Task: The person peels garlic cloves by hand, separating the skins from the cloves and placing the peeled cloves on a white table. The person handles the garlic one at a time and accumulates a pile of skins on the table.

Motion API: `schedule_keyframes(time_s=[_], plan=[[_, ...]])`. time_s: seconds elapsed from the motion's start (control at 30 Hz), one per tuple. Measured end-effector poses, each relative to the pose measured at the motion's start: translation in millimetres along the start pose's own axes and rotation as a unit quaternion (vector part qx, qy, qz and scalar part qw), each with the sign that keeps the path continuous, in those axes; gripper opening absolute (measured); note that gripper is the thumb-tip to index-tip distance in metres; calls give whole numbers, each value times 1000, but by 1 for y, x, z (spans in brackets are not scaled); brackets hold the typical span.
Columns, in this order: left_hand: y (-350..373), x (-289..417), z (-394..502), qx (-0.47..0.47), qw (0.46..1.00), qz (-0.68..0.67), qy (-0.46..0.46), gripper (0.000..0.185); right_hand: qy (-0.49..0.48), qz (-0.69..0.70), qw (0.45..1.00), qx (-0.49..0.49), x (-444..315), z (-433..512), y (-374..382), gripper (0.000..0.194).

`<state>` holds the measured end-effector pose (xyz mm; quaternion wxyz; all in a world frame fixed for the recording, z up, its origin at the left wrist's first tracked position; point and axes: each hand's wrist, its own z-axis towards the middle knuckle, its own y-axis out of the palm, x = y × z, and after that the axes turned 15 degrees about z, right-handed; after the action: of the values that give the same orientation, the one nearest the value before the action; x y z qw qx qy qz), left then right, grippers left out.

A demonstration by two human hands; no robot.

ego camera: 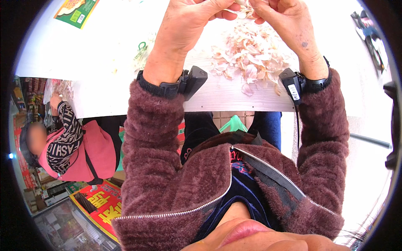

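At the top edge of the view, my left hand pinches a pale garlic clove, which the picture's edge partly cuts off. My right hand is close beside it, its thumb and fingers curled towards the clove. Whether those right fingertips hold a bit of skin is hidden by the frame's edge. Below and between both hands, a loose heap of dry garlic skins lies on the white tabletop.
A thin printed plastic bag lies left of my left wrist. Farther left is a green printed packet. At the table's left side sits another person in pink, a hand near more skins. A green plastic bag shows between my knees.
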<state>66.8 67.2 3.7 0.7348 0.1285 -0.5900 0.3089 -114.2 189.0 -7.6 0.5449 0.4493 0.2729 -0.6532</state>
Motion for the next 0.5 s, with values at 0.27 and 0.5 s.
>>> schedule_keyframes(time_s=[0.27, 0.5], plan=[[-2, 4, 0, 11, 1000, -18, 0, 24, -106, -100, 989, -21, 4, 3, 3, 6], [2, 8, -1, 30, 999, 10, -27, 24, -184, -182, 966, 3, 1, -2, 5, 3]])
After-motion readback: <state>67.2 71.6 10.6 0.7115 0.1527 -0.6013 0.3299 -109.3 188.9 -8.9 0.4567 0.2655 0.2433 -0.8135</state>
